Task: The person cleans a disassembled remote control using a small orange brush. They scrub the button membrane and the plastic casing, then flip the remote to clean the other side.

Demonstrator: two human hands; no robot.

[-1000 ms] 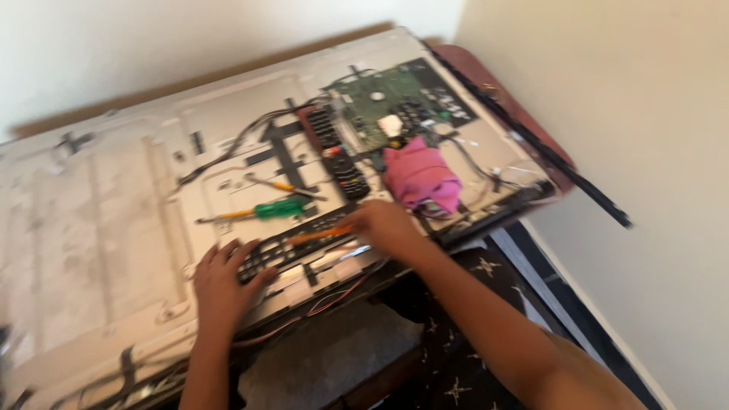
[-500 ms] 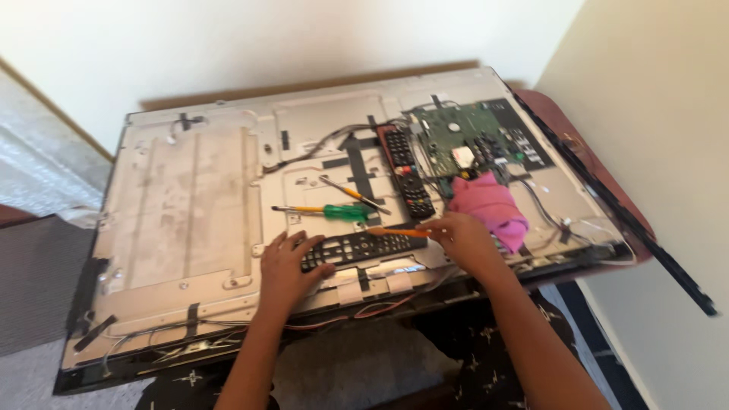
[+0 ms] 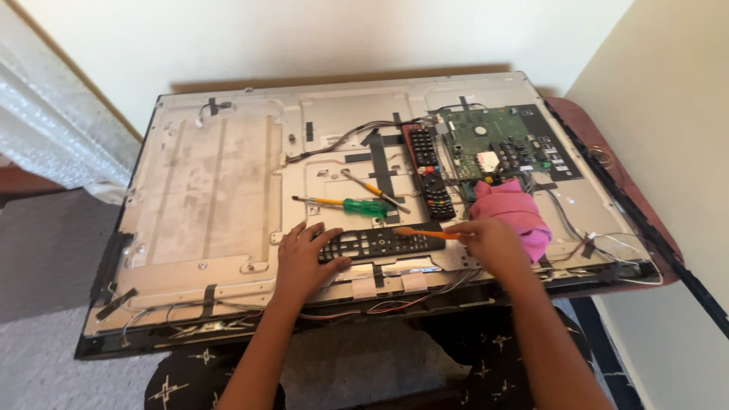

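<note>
Prying at a black remote control on an opened television back

The left hand [image 3: 304, 262] is pressing flat on the remote control [image 3: 380, 243], lying on the metal panel [image 3: 197, 190]; the right hand [image 3: 490, 244] is pinching an orange pry tool [image 3: 425, 233] at its seam. The remote looks light, rigid, slippery; best steadied by its long edges.

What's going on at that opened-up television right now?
Left hand pins black remote. Right hand grips orange tool, tip on remote. Pink cloth beside right hand; green screwdriver behind.

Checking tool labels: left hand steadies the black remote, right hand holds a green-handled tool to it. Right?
Not quite. In the head view the tool in the right hand is orange; the green-handled screwdriver lies loose on the panel. The left hand does rest on the black remote.
</note>
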